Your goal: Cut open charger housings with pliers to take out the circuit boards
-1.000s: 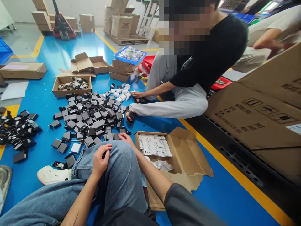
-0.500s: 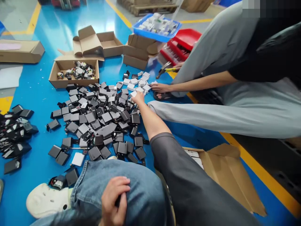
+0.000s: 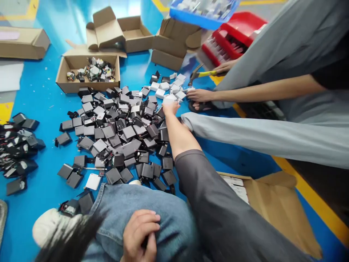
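My right hand reaches to the far right edge of the pile, its fingers closed at a white plastic power adapter; the fingertips are partly hidden. Beside it lie several more white adapters. A wide heap of dark grey adapter-like blocks, some with circuit parts showing, spreads across the blue floor below and left of that hand. My left hand rests on my jeans-clad knee with the fingers curled in, and nothing shows in it.
A co-worker's hand lies by the white adapters; the other holds a yellow-handled hammer. Around the heap stand a carton of small parts, opened cartons, a blue tray, red bins and another carton.
The view has shifted, so the far cartons and bins sit higher. My right hand stays at the white adapters; my left remains on the knee. Blurred dark strands now cross the lower left.
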A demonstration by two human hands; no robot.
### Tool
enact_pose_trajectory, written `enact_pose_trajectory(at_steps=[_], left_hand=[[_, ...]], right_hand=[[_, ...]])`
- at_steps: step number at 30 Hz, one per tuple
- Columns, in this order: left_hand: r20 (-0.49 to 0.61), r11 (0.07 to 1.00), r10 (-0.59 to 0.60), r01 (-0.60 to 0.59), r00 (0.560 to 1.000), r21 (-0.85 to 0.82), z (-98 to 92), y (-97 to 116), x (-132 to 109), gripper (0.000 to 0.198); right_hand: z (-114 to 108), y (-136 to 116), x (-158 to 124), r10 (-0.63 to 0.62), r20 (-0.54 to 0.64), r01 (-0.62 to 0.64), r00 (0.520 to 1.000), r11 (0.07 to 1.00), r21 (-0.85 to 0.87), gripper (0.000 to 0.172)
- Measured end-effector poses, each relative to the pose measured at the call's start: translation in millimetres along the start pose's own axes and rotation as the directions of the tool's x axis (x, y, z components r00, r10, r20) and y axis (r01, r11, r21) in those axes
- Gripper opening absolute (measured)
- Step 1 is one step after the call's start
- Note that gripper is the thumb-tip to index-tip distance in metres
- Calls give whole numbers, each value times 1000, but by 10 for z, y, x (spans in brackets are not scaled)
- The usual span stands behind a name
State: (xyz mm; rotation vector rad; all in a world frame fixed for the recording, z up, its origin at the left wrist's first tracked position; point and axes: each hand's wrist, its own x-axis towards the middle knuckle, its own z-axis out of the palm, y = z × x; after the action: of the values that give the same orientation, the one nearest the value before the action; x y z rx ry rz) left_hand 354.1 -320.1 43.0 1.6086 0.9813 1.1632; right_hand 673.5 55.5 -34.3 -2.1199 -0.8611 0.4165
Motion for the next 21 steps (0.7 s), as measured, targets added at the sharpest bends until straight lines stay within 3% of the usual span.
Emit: enact_pose_trajectory(at_steps=[3,6,7,8,9,11,12,14,16,17,18,19,20,21], left_hand=[[89,999,-46,45,995,8,-103,93,80,40],[113,995,-98,101,989,-19,-153,119,119,32],[114,988,-141,147,983,-46,-166,123,142,27],[101,973,-202,211,974,-92,-184,130,175,24],[75,947,-274,282,959,-150,-212,146,221,23],[23,873,-409,399,912,-281,-299,215,343,38],[15,842,-447,426,895,-331,-354,270,412,50],[100,803,-447,448,889,-393,-469,408,533,65],[222,791,-402,459,888,-404,-562,556,594,68],[252,798,-379,452,891,-399,-599,625,593,66],[260,810,-359,437,896,-391,-632,689,569,64],[246,822,-342,416,907,-389,-664,749,526,63],[222,834,-324,388,920,-392,-700,805,467,63],[199,845,-302,358,932,-397,-740,857,399,63]], right_hand=[[-236,-246,-359,-94,-53,97,994,994,48,51],[-591,-374,-1015,-232,7,229,973,967,113,61],[-740,-384,-1293,-291,46,282,956,948,149,61],[-902,-385,-1584,-409,104,375,907,894,244,62],[-1074,-385,-1880,-539,153,471,828,817,333,62],[-1432,-420,-2441,-751,241,630,615,652,423,60],[-1608,-464,-2691,-821,276,688,500,570,449,59],[-1924,-593,-3099,-895,323,759,307,435,484,57],[-2161,-713,-3367,-915,364,774,174,355,524,56],[-2243,-737,-3446,-912,388,761,133,344,550,56],[-2299,-723,-3491,-903,412,729,124,365,579,57],[-2328,-665,-3506,-886,435,679,161,419,603,58],[-2332,-564,-3498,-854,457,613,249,504,608,59],[-2313,-428,-3473,-787,486,531,381,616,582,58]])
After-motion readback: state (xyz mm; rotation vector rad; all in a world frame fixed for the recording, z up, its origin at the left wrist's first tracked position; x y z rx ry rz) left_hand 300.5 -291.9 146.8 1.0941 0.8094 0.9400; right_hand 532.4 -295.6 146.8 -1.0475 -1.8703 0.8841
